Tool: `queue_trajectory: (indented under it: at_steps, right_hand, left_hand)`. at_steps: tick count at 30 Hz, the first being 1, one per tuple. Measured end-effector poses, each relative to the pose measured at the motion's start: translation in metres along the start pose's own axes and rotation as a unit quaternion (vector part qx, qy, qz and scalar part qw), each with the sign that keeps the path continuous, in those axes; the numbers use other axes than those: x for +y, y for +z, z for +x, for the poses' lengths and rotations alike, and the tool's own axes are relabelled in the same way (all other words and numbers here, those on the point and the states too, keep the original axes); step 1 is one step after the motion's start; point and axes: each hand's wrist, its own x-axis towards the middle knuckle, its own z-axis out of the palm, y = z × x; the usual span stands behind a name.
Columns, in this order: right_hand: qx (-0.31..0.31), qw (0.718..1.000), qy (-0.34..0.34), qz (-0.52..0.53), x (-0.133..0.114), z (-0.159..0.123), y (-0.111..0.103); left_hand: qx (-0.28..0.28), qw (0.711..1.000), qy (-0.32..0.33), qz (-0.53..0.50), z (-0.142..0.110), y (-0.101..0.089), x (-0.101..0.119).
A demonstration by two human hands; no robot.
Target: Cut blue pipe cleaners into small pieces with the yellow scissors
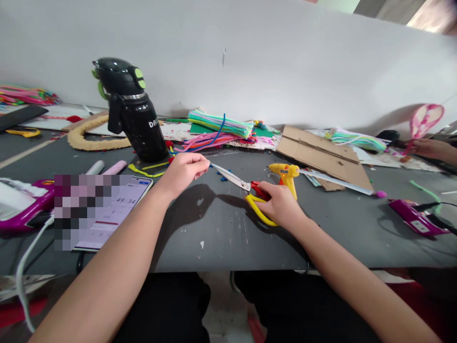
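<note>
My right hand [280, 204] grips the red and yellow handles of a pair of scissors [233, 178] above the grey table. The blades point left and look nearly closed. At their tips, my left hand [187, 174] is closed in a pinch, thumb against fingers. Whatever it pinches, if anything, is too small or hidden to make out. Just behind my right hand a yellow glue gun [291, 174] stands on the table, a long whitish glue stick [335, 181] reaching right from it. Small blue bits [224, 175] lie behind the scissor blades.
A black bottle [137, 114] stands behind my left hand. A phone [114, 214] lies by my left forearm. Pipe cleaner bundles [221, 123] and cardboard [321, 152] line the back. At right are a purple device [416, 218] and another person's hand [428, 148] holding a pink-and-white loop [424, 121].
</note>
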Motion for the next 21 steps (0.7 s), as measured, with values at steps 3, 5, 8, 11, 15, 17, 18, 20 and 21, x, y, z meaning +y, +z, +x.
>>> queue_trajectory:
  at_steps: [3,5,8,11,15,17,18,20,21]
  right_hand:
    - [0.008,1.0,0.002,0.014,-0.0001,-0.0003,0.0008]
    - [0.015,1.0,0.003,0.024,-0.0022,-0.0012,-0.0001]
    - [0.009,0.999,0.005,0.043,-0.0065,-0.0029,-0.0025]
    - [-0.006,0.999,0.008,0.046,-0.0083,-0.0037,-0.003]
    - [-0.012,0.999,-0.003,0.046,-0.0055,-0.0025,-0.0002]
    - [-0.013,0.998,-0.008,0.058,-0.004,-0.0021,0.0009]
    - [-0.013,0.998,-0.008,0.064,-0.0036,-0.0021,0.0011]
    - [-0.014,0.997,-0.005,0.077,-0.0032,-0.0025,0.0012]
    - [-0.016,0.996,-0.003,0.083,-0.0031,-0.0028,0.0012]
  left_hand:
    - [0.005,1.0,0.0,-0.003,-0.0005,0.0,0.0003]
    - [0.007,1.0,0.001,-0.004,-0.0006,-0.0001,0.0003]
    - [0.01,1.0,0.0,-0.006,-0.0005,-0.0003,0.0004]
    - [0.012,1.0,0.004,-0.001,-0.0004,-0.0002,0.001]
    - [0.009,1.0,0.016,0.01,-0.0005,0.0005,0.0008]
    - [0.01,1.0,0.025,0.01,-0.0002,0.0005,-0.0002]
    - [0.01,0.999,0.03,0.01,0.0,0.0003,-0.0008]
    - [0.01,0.999,0.04,0.008,0.0005,-0.0001,-0.0021]
    - [0.01,0.999,0.043,0.008,0.0007,-0.0004,-0.0026]
